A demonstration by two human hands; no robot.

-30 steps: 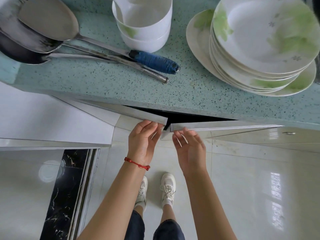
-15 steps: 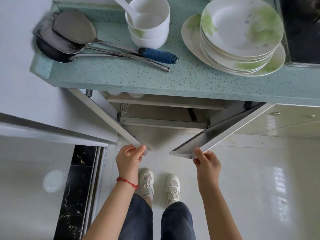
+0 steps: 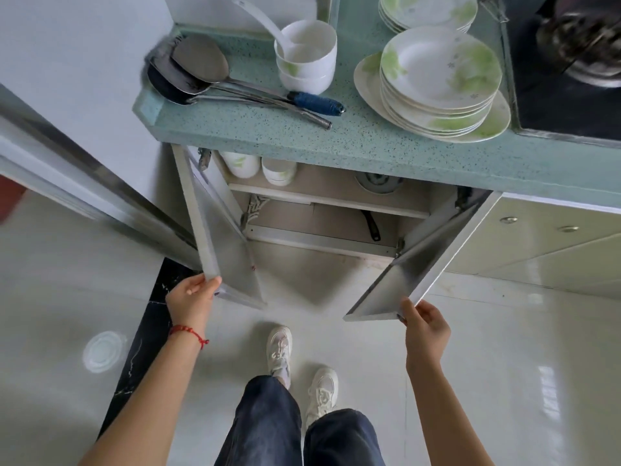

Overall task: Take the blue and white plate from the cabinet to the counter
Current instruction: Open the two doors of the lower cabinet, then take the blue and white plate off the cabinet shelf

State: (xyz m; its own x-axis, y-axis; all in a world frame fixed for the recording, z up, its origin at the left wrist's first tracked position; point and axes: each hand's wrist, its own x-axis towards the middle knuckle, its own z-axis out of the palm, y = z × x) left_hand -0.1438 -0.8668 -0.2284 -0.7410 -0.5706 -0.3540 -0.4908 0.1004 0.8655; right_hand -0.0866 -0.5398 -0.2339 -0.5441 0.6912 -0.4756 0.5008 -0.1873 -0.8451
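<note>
The cabinet [image 3: 322,200] under the green speckled counter [image 3: 369,146] stands open. My left hand [image 3: 191,297] grips the free edge of the left door [image 3: 205,223]. My right hand [image 3: 425,326] grips the free edge of the right door [image 3: 420,260]. A blue and white patterned plate [image 3: 253,208] stands on edge at the left of the lower shelf, mostly hidden. White bowls [image 3: 258,166] and a grey lid [image 3: 378,181] sit on the upper shelf.
On the counter lie metal spatulas [image 3: 208,75], stacked white bowls with a ladle [image 3: 307,58] and stacks of green-patterned plates [image 3: 440,82]. A black stove [image 3: 568,72] is at the right. A pan handle [image 3: 369,225] shows inside the cabinet. My feet [image 3: 299,368] stand on white tile.
Both cabinet doors have swung from nearly closed to wide open, with my hands moving apart and toward me. The view has pulled back, showing the shelves inside.
</note>
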